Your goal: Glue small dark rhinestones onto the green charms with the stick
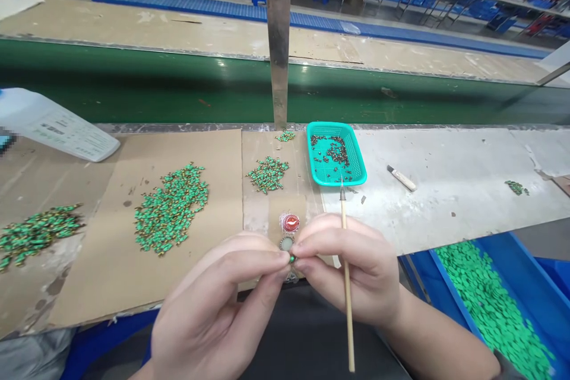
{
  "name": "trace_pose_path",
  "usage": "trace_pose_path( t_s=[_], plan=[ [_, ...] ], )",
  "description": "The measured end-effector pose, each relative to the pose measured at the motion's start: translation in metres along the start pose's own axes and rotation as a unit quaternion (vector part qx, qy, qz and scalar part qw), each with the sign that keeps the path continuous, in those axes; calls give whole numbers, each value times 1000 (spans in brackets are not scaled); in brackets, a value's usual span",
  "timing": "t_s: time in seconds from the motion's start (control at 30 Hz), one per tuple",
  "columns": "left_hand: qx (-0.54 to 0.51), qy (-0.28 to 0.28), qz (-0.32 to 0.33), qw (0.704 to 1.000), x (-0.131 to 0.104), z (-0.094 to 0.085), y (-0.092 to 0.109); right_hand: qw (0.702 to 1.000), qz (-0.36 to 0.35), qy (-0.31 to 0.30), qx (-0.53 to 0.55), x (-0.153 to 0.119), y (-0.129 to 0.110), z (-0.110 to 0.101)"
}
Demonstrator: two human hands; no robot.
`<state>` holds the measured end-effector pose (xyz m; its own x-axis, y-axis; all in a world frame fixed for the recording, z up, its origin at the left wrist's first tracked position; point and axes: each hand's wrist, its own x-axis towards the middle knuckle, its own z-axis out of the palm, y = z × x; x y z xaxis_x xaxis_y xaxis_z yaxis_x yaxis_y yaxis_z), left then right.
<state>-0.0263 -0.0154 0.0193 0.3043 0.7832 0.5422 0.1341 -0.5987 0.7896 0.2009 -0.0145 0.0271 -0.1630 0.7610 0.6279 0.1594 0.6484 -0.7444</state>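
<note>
My left hand [227, 303] and my right hand [356, 261] meet at the front edge of the table, thumbs and forefingers pinched around a small green piece [292, 259] with dark metal-looking trim. The fingertips cover most of it. My right hand also carries a thin brush [346, 291] with a pale wooden handle, tucked between its fingers, tip pointing away from me. Just beyond the fingertips is a round grey disc [287, 244] with a beaded rim; I cannot tell whether it touches them. Behind it lies a red round cap-like thing [291, 223] with a white mark.
Piles of green-and-gold pieces [171, 208] lie on cardboard to the left. A turquoise basket [314, 175] holds small dark pieces. A white bottle [57, 122] lies tilted at far left, a small white tube [401, 179] at right. Below right, a blue bin [512, 261] contains green pieces.
</note>
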Motion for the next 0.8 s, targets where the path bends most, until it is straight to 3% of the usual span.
trace_pose_path(
  t_s=[0.57, 0.7, 0.8],
  plan=[
    [24, -1, 2, 1000, 9, 4, -5, 999, 11, 13, -38, -9, 7, 4],
    [27, 32, -59, 997, 5, 16, -13, 997, 65, 30, -42, -14, 18, 10],
    [55, 22, -136, 989, 9, 24, -29, 989, 120, 32, -75, -15, 28, 8]
  ],
)
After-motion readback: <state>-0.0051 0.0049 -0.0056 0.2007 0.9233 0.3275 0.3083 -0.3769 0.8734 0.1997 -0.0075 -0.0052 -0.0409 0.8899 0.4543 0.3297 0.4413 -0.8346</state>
